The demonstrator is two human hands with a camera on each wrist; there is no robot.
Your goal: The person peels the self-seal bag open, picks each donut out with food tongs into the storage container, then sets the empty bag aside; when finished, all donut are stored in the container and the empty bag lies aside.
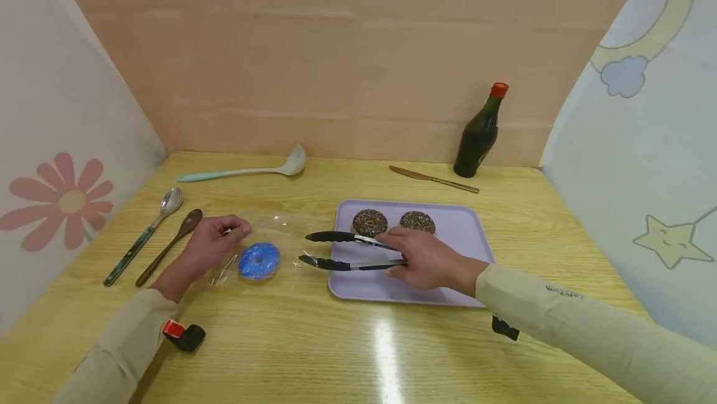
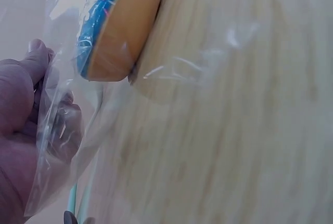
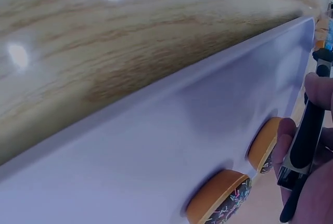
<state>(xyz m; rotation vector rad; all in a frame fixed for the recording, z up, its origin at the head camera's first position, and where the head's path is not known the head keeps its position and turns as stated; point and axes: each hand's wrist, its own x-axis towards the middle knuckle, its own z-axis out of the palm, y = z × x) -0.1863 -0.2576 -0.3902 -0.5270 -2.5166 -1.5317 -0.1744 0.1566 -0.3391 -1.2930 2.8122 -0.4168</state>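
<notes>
My left hand [image 1: 210, 245] pinches the edge of a clear plastic bag [image 1: 294, 230] on the left of the table. A donut with blue icing and sprinkles [image 1: 259, 261] lies inside the bag; the left wrist view shows its tan side [image 2: 125, 37] through the film. My right hand [image 1: 422, 258] grips a pair of black and silver tongs [image 1: 336, 264] above the tray. Their jaws point left, spread apart with nothing between them, close to the bag. Two chocolate donuts with sprinkles [image 1: 363, 223] [image 3: 223, 200] sit on the lilac tray [image 1: 465, 242], just behind the tongs.
A metal spoon with a green handle [image 1: 140, 242] and a brown wooden spoon [image 1: 173, 245] lie left of my left hand. At the back are a ladle [image 1: 241, 172], a gold knife [image 1: 434, 178] and a dark bottle with a red cap [image 1: 478, 136]. Walls enclose the table's back and sides.
</notes>
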